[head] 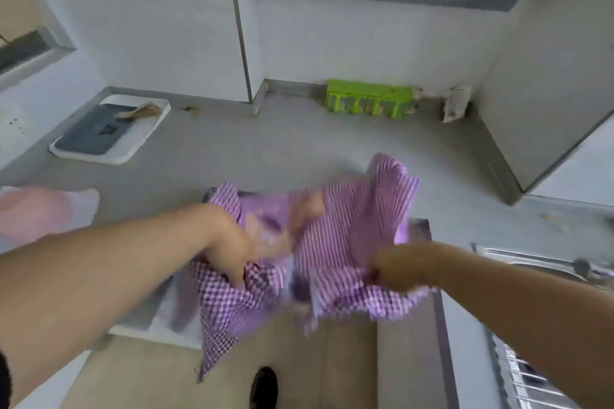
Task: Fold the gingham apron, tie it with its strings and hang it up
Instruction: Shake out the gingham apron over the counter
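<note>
Apron (332,242): you're holding it bunched and crumpled over the near edge of the counter (282,143), one corner hanging down past the edge on your left side.
Left hand (229,242): you're gripping the cloth with fingers curled into the left part of the bundle.
Right hand (395,264): you're pinching the right edge; it's blurred, but the fingers look closed on the fabric.
Lie of the cloth: it's running side to side between your two hands, with a peak of fabric rising on the far right.
Nearer hand: both are on it; your left is sitting deeper in the bulk.
Strings: I can't pick them out in the blur.
Coming move, as I judge it: you're needing to spread it flat along that left-right line before any fold.
Also here: a tray (109,129) far left, a green box (370,100) by the wall.
</note>
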Motion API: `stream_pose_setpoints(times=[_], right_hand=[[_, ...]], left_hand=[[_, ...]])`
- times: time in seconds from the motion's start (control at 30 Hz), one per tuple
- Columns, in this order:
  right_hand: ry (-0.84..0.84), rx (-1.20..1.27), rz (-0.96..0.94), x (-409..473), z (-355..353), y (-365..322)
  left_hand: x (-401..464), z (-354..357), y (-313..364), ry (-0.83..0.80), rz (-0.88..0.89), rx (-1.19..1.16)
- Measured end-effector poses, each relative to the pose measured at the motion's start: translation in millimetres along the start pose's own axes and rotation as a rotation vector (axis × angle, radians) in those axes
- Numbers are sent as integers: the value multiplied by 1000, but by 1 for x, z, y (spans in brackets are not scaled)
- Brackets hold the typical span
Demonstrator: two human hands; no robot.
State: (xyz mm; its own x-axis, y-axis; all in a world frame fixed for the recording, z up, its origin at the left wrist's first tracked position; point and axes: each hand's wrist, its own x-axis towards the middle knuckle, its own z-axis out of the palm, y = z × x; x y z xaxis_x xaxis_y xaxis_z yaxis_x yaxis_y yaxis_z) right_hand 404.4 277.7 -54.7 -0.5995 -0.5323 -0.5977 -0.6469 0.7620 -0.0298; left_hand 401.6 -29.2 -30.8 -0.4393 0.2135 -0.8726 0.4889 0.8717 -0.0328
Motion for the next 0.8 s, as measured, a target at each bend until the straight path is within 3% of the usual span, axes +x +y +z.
stream_pose_setpoints(times=[0.03,0.1,0.17,0.27,0.33,0.37,0.43,0.5,0.63,0.8], right_hand=[[-87,19,-40,-4,7,-1],[2,-69,-49,-6,7,12],[141,11,111,0,-5,31],[659,590,457,-12,-46,57],[1003,812,583,-25,-73,68],[1114,851,577,-28,-80,69],[1109,776,516,-32,-83,62],[997,641,493,-31,-77,57],[969,605,473,-37,-79,61],[774,461,517,-47,-90,70]], left_hand=[[0,8,3,0,35,-27],[0,5,0,211,8,-123],[0,-11,-13,466,-70,-238],[-7,-31,-29,961,-257,-560],[-19,-41,-31,1273,-358,-797],[-26,-45,-29,1335,-372,-837],[-32,-53,-24,1312,-329,-800],[-32,-57,-21,1242,-272,-769],[-37,-69,-26,1192,-225,-725],[-44,-88,-34,1073,-196,-581]])
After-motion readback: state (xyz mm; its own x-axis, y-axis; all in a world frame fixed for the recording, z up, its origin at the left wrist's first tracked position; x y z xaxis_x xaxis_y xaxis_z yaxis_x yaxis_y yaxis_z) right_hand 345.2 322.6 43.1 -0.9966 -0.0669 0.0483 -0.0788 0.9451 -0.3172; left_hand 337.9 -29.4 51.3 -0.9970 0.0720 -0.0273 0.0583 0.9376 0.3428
